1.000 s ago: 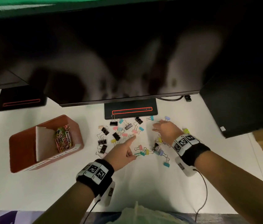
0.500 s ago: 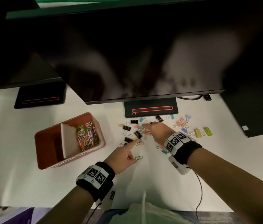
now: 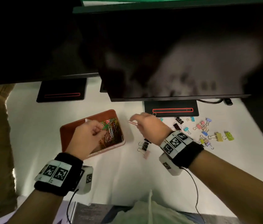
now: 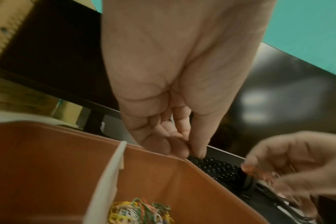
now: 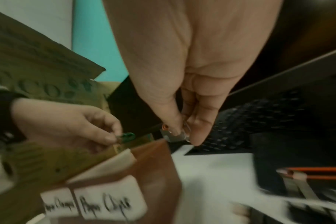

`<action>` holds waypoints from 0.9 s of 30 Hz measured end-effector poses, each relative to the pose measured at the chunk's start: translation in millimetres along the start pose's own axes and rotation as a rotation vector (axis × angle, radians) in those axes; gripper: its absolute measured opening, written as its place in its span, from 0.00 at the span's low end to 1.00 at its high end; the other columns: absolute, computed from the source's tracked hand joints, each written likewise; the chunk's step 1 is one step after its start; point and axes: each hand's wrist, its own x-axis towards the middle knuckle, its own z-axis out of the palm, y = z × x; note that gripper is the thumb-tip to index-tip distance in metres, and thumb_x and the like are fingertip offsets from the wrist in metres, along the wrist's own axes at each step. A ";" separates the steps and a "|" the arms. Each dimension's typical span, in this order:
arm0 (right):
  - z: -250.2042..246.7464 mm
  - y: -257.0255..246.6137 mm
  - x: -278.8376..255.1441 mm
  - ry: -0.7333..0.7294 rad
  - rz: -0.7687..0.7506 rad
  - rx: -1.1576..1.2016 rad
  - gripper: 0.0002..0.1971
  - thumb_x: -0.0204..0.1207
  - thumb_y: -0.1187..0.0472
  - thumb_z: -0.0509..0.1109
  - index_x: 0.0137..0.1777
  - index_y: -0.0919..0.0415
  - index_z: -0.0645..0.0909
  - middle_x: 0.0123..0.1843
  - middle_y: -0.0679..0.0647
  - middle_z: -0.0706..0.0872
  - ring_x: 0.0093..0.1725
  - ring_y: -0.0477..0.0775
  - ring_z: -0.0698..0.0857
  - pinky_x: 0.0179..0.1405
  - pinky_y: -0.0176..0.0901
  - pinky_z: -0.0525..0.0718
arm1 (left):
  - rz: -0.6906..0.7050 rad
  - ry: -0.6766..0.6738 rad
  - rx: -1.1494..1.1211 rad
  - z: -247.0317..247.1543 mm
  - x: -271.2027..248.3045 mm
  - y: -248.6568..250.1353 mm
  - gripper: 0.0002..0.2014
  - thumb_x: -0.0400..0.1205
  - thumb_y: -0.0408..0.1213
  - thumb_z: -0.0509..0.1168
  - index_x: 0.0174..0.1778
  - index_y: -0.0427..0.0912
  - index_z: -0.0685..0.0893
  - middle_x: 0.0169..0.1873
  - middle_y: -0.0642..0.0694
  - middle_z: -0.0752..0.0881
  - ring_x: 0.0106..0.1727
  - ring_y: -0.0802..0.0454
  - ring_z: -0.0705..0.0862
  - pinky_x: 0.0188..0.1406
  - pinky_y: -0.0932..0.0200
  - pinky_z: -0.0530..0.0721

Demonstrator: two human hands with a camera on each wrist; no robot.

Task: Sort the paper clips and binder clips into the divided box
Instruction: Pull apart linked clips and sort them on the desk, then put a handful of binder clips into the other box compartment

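White surface [image 3: 127,175] beneath dark monitors [image 3: 176,54]. A small green paper clip [image 3: 105,126] is pinched at the fingertips of the left hand [image 3: 87,136], curled above the reddish-brown divided box [image 3: 72,126], over its compartment of mixed coloured paper clips [image 3: 111,133]. The right hand [image 3: 150,126], just beside the box, pinches a copper-coloured paper clip [image 3: 132,122] between thumb and fingers. Coloured and black binder clips [image 3: 205,128] lie scattered to the right.
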 end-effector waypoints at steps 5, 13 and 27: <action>19.9 -56.4 34.4 -0.011 -0.036 0.140 0.18 0.77 0.67 0.65 0.67 0.57 0.74 0.60 0.60 0.83 0.57 0.58 0.83 0.57 0.46 0.80 | -0.050 0.015 0.123 3.2 11.9 -5.5 0.13 0.73 0.41 0.73 0.52 0.44 0.84 0.42 0.49 0.86 0.44 0.54 0.83 0.49 0.60 0.79; 13.0 15.9 -6.6 0.175 0.096 0.143 0.13 0.78 0.54 0.66 0.63 0.49 0.77 0.56 0.49 0.81 0.50 0.46 0.80 0.56 0.48 0.84 | 0.369 -0.053 0.051 29.4 -18.9 32.3 0.14 0.78 0.40 0.68 0.60 0.48 0.80 0.53 0.55 0.76 0.50 0.60 0.78 0.56 0.63 0.78; 46.7 85.4 -37.7 -0.109 0.256 -0.016 0.13 0.73 0.59 0.72 0.57 0.54 0.79 0.60 0.53 0.77 0.59 0.56 0.78 0.59 0.47 0.80 | 0.263 -0.375 0.179 155.5 -13.9 23.3 0.24 0.73 0.32 0.68 0.65 0.49 0.76 0.64 0.47 0.69 0.64 0.47 0.70 0.65 0.54 0.79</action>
